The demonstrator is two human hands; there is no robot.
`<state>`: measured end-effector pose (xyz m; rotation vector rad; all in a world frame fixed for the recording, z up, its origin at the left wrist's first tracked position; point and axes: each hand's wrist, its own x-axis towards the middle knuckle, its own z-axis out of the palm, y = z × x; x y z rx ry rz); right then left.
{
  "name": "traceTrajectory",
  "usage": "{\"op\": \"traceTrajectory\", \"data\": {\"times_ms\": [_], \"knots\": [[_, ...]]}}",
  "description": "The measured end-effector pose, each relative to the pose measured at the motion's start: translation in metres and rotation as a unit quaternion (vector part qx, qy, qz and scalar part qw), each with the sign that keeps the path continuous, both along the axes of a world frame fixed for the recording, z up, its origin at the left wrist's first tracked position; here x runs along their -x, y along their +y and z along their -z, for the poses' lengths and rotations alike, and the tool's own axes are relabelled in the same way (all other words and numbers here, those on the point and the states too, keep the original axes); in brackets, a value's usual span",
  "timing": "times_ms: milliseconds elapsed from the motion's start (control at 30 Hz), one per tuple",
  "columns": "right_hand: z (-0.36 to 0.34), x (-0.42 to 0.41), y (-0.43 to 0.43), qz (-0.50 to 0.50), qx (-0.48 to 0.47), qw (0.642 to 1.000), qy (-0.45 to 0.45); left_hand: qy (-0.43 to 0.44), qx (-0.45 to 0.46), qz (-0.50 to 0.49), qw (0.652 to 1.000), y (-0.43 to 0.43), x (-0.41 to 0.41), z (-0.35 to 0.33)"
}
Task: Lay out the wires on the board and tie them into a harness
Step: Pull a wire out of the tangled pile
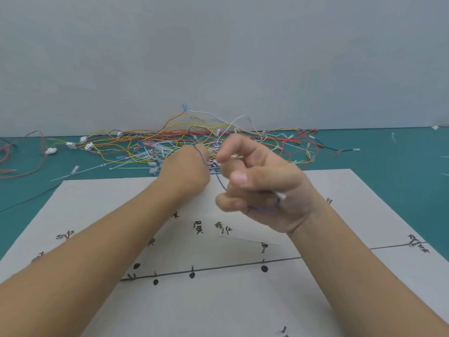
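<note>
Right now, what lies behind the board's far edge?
A tangled pile of coloured wires with white connectors and loose cable ties on the green mat. The left hand and right hand cover the pile's middle; that part cannot be seen.

The far edge of the bench (388, 161) is choked by a tangle of wires (155, 142), white connectors (70, 145) and loose cable ties (97, 167) heaped against the wall (218, 57), leaving no passage there without brushing wire. Over the board's (218, 312) far edge, the left hand (187, 166) and right hand (262, 188) sit close together, both holding a purple wire (220, 181) that bars the narrow gap between them. Short upright pins (263, 248) stud the board along its drawn line, while the bench beyond the board's right edge lies mostly open.
</note>
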<state>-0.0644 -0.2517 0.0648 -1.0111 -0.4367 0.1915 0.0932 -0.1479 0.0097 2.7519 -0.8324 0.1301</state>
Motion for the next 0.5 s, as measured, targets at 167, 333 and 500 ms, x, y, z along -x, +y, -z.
{"op": "traceTrajectory", "data": {"times_ms": [167, 333, 500], "knots": [[-0.011, 0.021, 0.011, -0.091, 0.175, 0.975, -0.099, 0.097, -0.009, 0.064, 0.993, 0.037, 0.005, -0.026], [-0.017, 0.025, -0.006, 0.036, 0.176, 0.983, -0.044, 0.056, 0.034, -0.039, 0.997, 0.061, 0.026, -0.048], [-0.018, 0.022, -0.033, 0.174, 0.082, 0.980, 0.050, 0.051, 0.055, -0.154, 0.985, 0.066, 0.015, -0.037]]}}
